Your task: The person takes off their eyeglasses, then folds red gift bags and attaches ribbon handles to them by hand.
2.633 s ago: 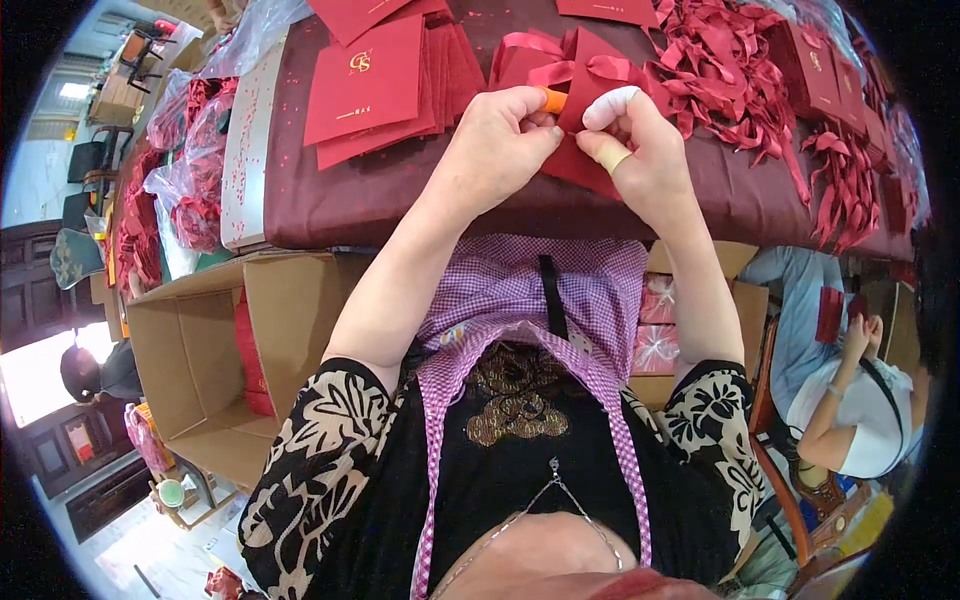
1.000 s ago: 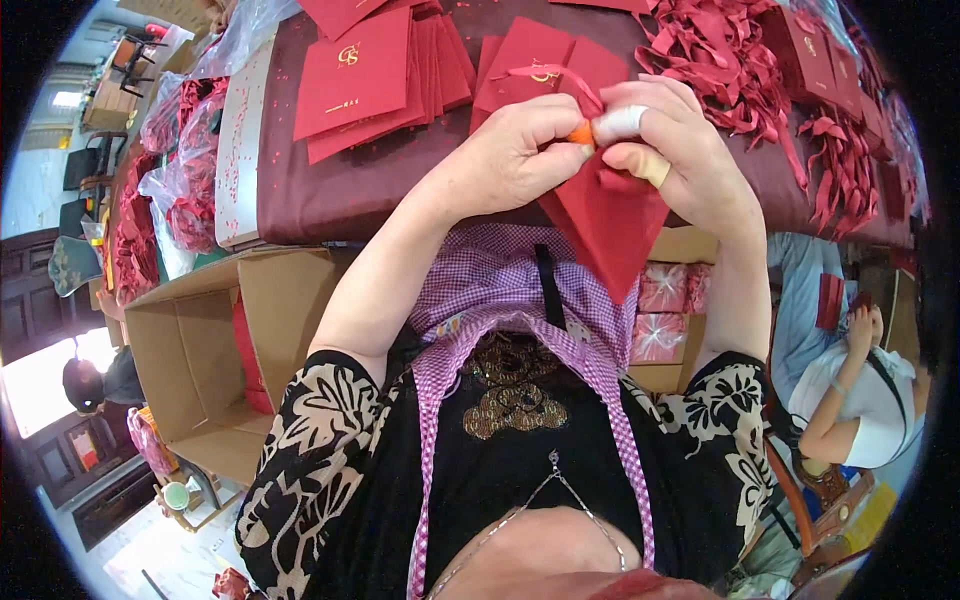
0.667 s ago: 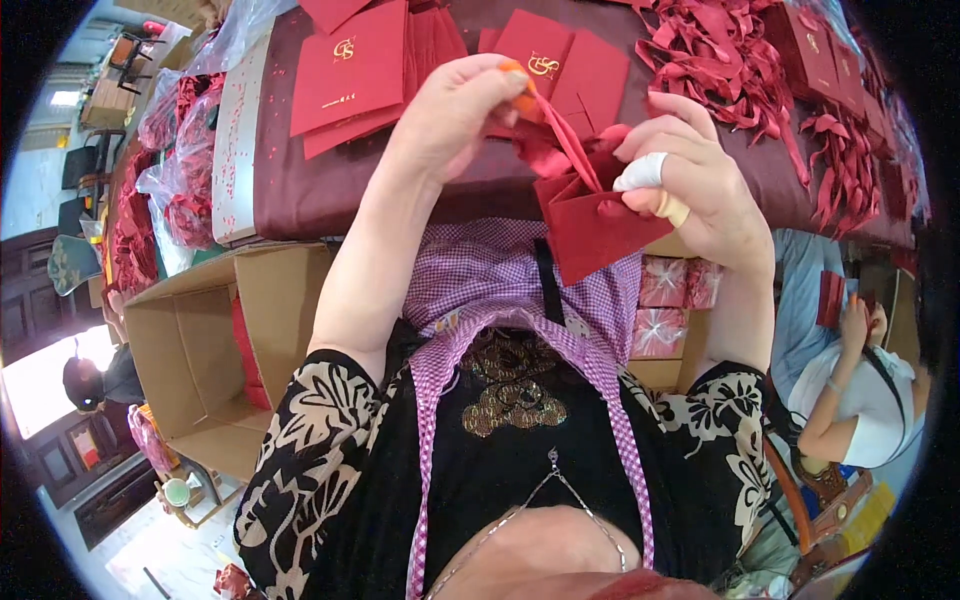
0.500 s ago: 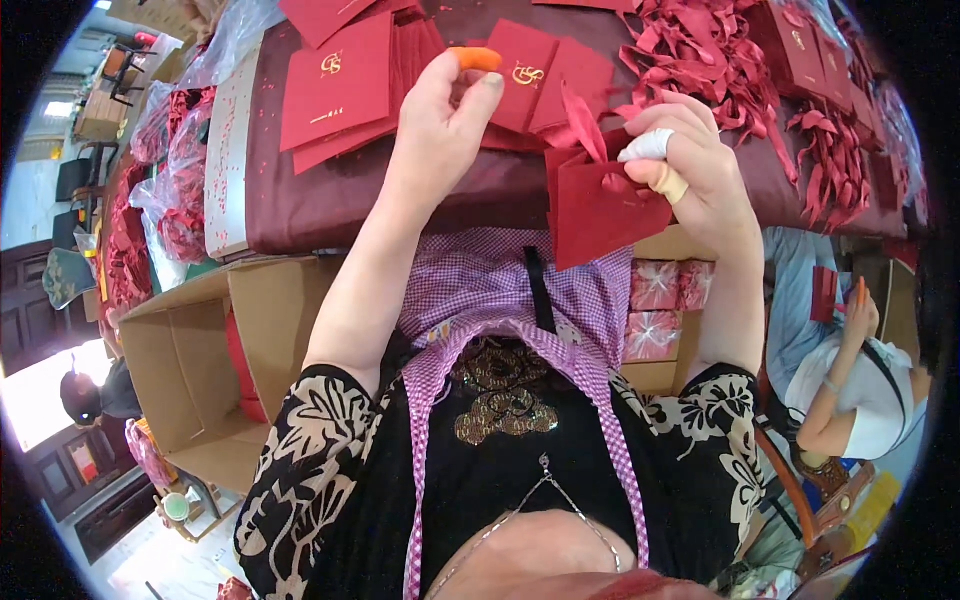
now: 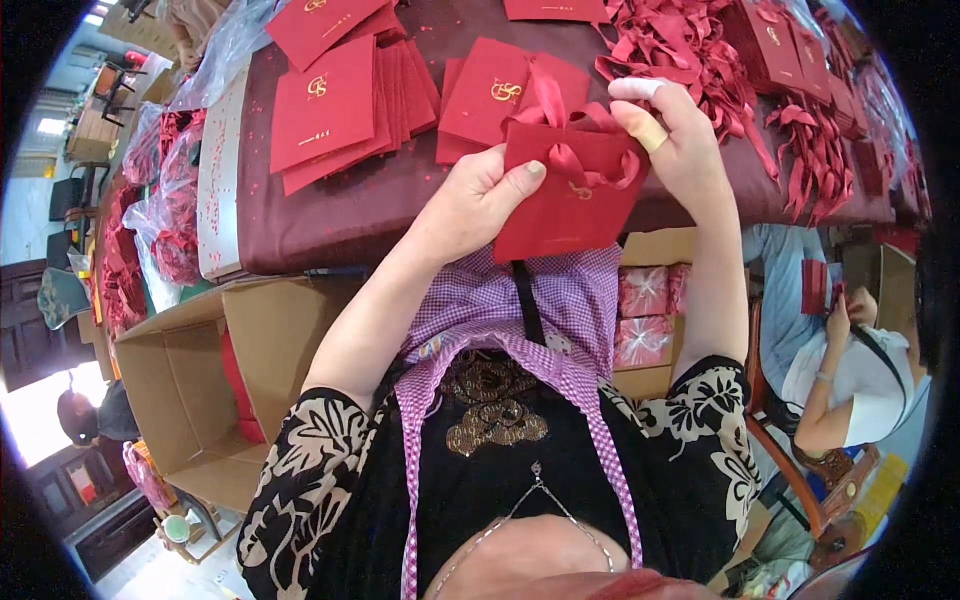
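Note:
A small red paper gift bag (image 5: 560,225) with gold print is held up at the table's near edge. My left hand (image 5: 478,200) grips its left side, thumb on the front and the other fingers hidden behind. A red satin ribbon (image 5: 568,160) is looped at the bag's top, with one loop hanging over the front. My right hand (image 5: 680,140) is closed at the upper right corner, pinching the ribbon there. Its thumb and a finger wear tan and white covers.
Flat red bags lie in piles at left (image 5: 325,105) and centre (image 5: 485,95) on the dark red tablecloth (image 5: 340,225). A heap of red ribbons (image 5: 680,45) lies far right. Below left stands an open cardboard box (image 5: 185,390). Another person (image 5: 850,380) sits at right, holding something red.
My left hand has come down from above the centre pile and taken the bag's left side. The bag has turned with its printed front towards me, and my right hand has shifted slightly left.

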A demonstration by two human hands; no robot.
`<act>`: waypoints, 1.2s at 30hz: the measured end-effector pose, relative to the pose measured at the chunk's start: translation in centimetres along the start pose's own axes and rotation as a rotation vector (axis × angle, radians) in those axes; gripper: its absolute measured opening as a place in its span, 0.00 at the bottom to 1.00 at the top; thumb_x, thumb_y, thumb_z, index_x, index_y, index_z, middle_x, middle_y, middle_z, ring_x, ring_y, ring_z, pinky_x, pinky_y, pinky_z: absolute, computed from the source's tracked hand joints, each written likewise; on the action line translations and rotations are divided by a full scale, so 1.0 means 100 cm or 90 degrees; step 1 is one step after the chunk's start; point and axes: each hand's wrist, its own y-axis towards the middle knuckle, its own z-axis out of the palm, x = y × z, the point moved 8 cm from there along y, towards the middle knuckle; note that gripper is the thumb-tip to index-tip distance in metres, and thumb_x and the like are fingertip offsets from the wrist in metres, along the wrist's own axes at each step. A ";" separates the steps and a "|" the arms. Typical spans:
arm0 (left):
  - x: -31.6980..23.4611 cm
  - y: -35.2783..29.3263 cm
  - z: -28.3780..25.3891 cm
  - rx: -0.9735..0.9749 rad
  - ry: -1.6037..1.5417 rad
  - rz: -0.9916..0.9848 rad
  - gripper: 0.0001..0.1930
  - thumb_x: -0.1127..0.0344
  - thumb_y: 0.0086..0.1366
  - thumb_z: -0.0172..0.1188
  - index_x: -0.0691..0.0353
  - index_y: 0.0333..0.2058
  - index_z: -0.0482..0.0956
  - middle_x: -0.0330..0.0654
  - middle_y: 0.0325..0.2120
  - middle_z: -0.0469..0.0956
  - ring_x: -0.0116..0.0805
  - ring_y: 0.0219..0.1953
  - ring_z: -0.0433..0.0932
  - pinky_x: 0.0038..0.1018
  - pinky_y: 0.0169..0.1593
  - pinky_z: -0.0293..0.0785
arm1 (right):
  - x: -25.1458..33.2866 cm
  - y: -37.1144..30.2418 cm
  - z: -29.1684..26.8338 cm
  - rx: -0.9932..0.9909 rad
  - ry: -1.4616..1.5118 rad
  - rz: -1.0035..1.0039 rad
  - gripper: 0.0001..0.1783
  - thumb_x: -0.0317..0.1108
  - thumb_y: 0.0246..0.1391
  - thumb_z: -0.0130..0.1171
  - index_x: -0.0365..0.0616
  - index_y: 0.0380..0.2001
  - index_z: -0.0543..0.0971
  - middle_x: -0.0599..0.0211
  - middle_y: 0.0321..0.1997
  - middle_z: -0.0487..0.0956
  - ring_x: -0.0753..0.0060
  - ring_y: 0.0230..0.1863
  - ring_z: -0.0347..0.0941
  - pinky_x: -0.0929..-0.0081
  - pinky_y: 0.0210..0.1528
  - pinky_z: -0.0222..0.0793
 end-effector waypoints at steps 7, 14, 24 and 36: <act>-0.002 -0.004 -0.002 0.004 0.058 0.010 0.16 0.62 0.71 0.48 0.66 0.50 0.73 0.39 0.39 0.79 0.23 0.41 0.75 0.25 0.47 0.73 | -0.016 -0.006 0.027 0.116 0.249 0.183 0.10 0.33 0.53 0.60 0.35 0.29 0.78 0.63 0.22 0.76 0.73 0.26 0.72 0.74 0.33 0.68; 0.005 -0.002 0.000 0.061 -0.084 -0.061 0.17 0.60 0.71 0.49 0.67 0.49 0.73 0.38 0.39 0.79 0.23 0.42 0.74 0.24 0.46 0.72 | -0.058 -0.008 0.005 0.029 0.081 0.279 0.13 0.37 0.52 0.62 0.36 0.28 0.77 0.63 0.22 0.76 0.75 0.25 0.71 0.74 0.30 0.66; 0.006 0.007 0.015 0.117 0.034 -0.050 0.15 0.64 0.70 0.50 0.68 0.48 0.73 0.36 0.37 0.78 0.22 0.40 0.74 0.25 0.46 0.72 | 0.011 0.011 0.035 0.144 0.245 0.141 0.13 0.36 0.53 0.63 0.35 0.28 0.79 0.63 0.20 0.74 0.79 0.24 0.69 0.77 0.28 0.64; 0.008 0.004 -0.004 -0.052 -0.334 -0.183 0.13 0.64 0.68 0.52 0.67 0.46 0.75 0.43 0.41 0.79 0.31 0.41 0.79 0.30 0.47 0.76 | 0.007 0.022 -0.016 -0.058 0.100 0.113 0.10 0.34 0.52 0.62 0.36 0.31 0.80 0.62 0.22 0.78 0.70 0.26 0.75 0.75 0.31 0.69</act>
